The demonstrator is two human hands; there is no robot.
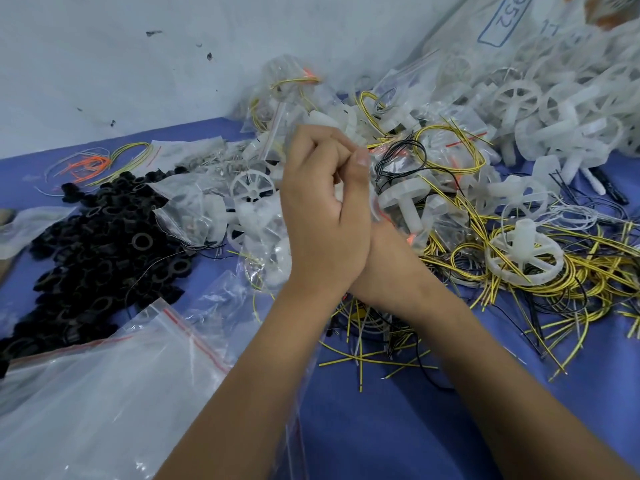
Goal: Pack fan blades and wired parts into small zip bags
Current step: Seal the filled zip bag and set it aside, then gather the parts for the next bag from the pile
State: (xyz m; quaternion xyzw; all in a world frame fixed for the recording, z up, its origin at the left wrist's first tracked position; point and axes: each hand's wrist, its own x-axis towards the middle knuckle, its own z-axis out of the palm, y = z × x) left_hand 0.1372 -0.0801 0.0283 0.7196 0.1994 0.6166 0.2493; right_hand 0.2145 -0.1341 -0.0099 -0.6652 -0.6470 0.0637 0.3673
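At nine o'clock from the hands lay a heap of matte black rubbery rings [100, 244], and at seven o'clock a large glossy clear zip bag [104, 386] with a red seal strip sprawled, crinkled, over the blue table cover [363, 427]. At ten o'clock a thin bundle of orange and yellow wires [100, 164] curled loosely. In the middle the left hand [318, 216] and the right hand [363, 188] were pressed together, fingers curled inward, pinching a small zip bag [277, 140] whose clear film showed at eleven o'clock above the knuckles; what it contained could not be told. Just behind the hands sat a white spoked fan blade [252, 188] among filled, crumpled little bags. At three o'clock a tangle of stiff yellow-and-black wires [519, 289] spread across the cover, with another translucent white fan wheel [523, 258] resting on it. At one o'clock a heaped pile of white plastic fan wheels [554, 109] rose against a large printed plastic sack [502, 26].
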